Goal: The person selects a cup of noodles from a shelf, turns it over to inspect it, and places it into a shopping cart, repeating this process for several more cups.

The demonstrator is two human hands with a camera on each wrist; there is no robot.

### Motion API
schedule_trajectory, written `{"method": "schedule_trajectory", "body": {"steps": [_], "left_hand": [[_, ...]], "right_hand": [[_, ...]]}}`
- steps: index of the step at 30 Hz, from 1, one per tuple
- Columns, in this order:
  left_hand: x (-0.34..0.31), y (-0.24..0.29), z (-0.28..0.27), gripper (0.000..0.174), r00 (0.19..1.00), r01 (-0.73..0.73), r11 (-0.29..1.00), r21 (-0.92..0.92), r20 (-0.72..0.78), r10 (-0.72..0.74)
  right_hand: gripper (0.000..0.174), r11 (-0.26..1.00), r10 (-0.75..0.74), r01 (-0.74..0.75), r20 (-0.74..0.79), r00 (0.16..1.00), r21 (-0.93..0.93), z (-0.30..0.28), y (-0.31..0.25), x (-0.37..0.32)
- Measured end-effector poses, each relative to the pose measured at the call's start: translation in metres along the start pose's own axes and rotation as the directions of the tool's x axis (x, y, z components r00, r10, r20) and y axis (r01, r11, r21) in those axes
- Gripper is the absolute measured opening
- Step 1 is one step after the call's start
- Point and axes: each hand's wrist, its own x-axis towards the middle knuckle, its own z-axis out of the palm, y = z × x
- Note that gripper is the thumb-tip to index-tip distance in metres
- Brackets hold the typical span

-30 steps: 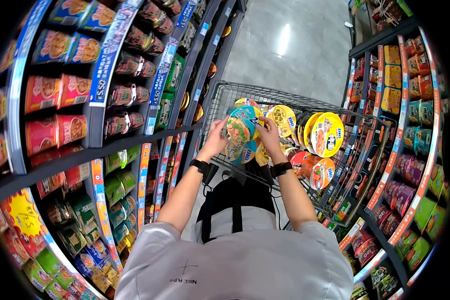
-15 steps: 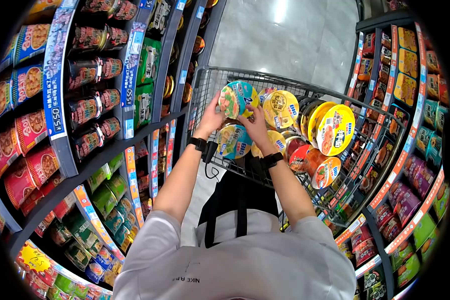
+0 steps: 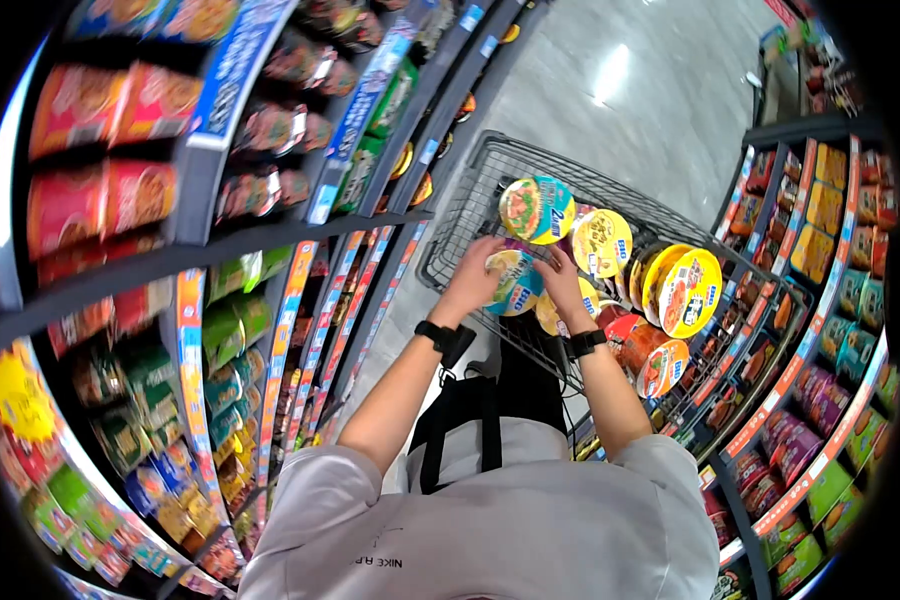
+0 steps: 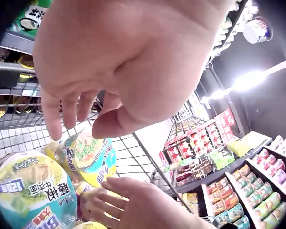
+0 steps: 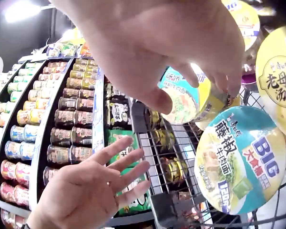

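Note:
Over a shopping cart (image 3: 475,175) hang both my hands, apart from each other, with nothing in their fingers. The left hand (image 3: 475,275) has loosely bent fingers and a spread thumb in its wrist view. My right hand (image 3: 563,287) shows spread fingers there too. Between them in the head view lies a teal-and-cream instant noodle bowl (image 3: 515,280), its lid marked BIG (image 5: 240,160). Just beyond the fingertips sits a teal-and-yellow noodle bowl (image 3: 537,210), picture lid up. Beside it is a yellow-lidded noodle bowl (image 3: 601,243).
Several more noodle bowls fill the cart, including a yellow one (image 3: 690,293) and a red one (image 3: 660,368) at the right. Stocked shelves (image 3: 300,240) stand close on the left, and another shelf row (image 3: 810,330) on the right. Grey floor (image 3: 610,70) stretches ahead.
The teal-and-yellow bowl, earlier held between both hands, now sits in the cart, let go. Both hands have drawn back toward the body, over the teal BIG bowl.

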Motion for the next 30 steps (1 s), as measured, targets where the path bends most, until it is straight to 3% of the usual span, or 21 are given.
{"method": "schedule_trajectory", "body": {"steps": [2, 3, 4, 6, 8, 13, 15, 16, 18, 20, 24, 26, 27, 28, 30], "left_hand": [[-0.041, 0.012, -0.009, 0.045, 0.997, 0.036, 0.996, -0.084, -0.06, -0.041], [-0.063, 0.016, -0.014, 0.044, 0.994, 0.092, 0.991, -0.1, -0.052, -0.097], [-0.084, 0.018, -0.018, 0.044, 0.987, 0.146, 0.982, -0.118, -0.043, -0.152], [-0.126, 0.015, -0.031, 0.045, 0.982, 0.172, 0.974, -0.148, -0.054, -0.182], [-0.171, -0.001, -0.036, 0.045, 0.973, 0.205, 0.96, -0.19, -0.068, -0.221], [-0.302, -0.032, -0.049, 0.05, 0.938, 0.181, 0.931, -0.316, -0.228, -0.26], [-0.364, -0.036, -0.054, 0.05, 0.886, 0.202, 0.896, -0.395, -0.317, -0.339], [-0.394, -0.054, -0.05, 0.049, 0.874, 0.132, 0.898, -0.421, -0.377, -0.305], [-0.462, -0.042, -0.064, 0.047, 0.829, 0.208, 0.898, -0.387, -0.417, -0.372], [-0.523, -0.045, -0.065, 0.047, 0.734, 0.173, 0.888, -0.426, -0.545, -0.405], [-0.61, -0.049, -0.083, 0.047, 0.551, 0.025, 0.913, -0.408, -0.757, -0.353], [-0.643, -0.03, -0.108, 0.046, 0.488, -0.009, 0.918, -0.397, -0.802, -0.343], [-0.657, -0.022, -0.122, 0.044, 0.422, -0.068, 0.94, -0.335, -0.863, -0.277], [-0.67, -0.014, -0.135, 0.042, 0.351, -0.121, 0.955, -0.269, -0.912, -0.212], [-0.693, 0.007, -0.163, 0.043, 0.276, -0.236, 0.925, -0.297, -0.933, -0.229]], "right_hand": [[0.063, 0.989, -0.074, 0.076, 0.016, 0.997, -0.128, 0.013, -0.004, -0.023], [0.06, 0.994, -0.107, 0.109, 0.062, 0.992, -0.021, 0.027, 0.0, -0.037], [0.058, 0.903, -0.219, 0.228, 0.066, 0.973, -0.363, 0.038, 0.01, -0.045], [0.057, 0.865, -0.217, 0.305, 0.251, 0.943, -0.399, 0.06, 0.009, -0.077], [0.059, 0.727, -0.28, 0.415, 0.316, 0.907, -0.547, 0.087, 0.05, -0.085], [0.055, 0.678, -0.143, 0.447, 0.492, 0.859, -0.583, 0.174, 0.07, -0.138], [0.052, 0.534, -0.087, 0.573, 0.634, 0.769, -0.622, 0.214, 0.075, -0.156], [0.051, 0.503, -0.097, 0.625, 0.68, 0.727, -0.597, 0.234, 0.087, -0.164], [0.049, 0.484, -0.014, 0.696, 0.791, 0.611, -0.53, 0.277, 0.099, -0.193], [0.047, 0.405, 0.097, 0.79, 0.881, 0.463, -0.46, 0.315, 0.116, -0.224], [0.046, 0.348, 0.179, 0.859, 0.926, 0.333, -0.376, 0.384, 0.123, -0.315], [0.05, 0.535, 0.2, 0.795, 0.958, 0.208, -0.285, 0.41, 0.108, -0.362], [0.048, 0.551, 0.224, 0.799, 0.964, 0.14, -0.244, 0.425, 0.093, -0.383], [0.048, 0.538, 0.226, 0.811, 0.966, 0.124, -0.23, 0.44, 0.079, -0.398], [0.042, 0.759, 0.159, 0.647, 0.985, -0.073, -0.074, 0.472, 0.048, -0.425]]}}
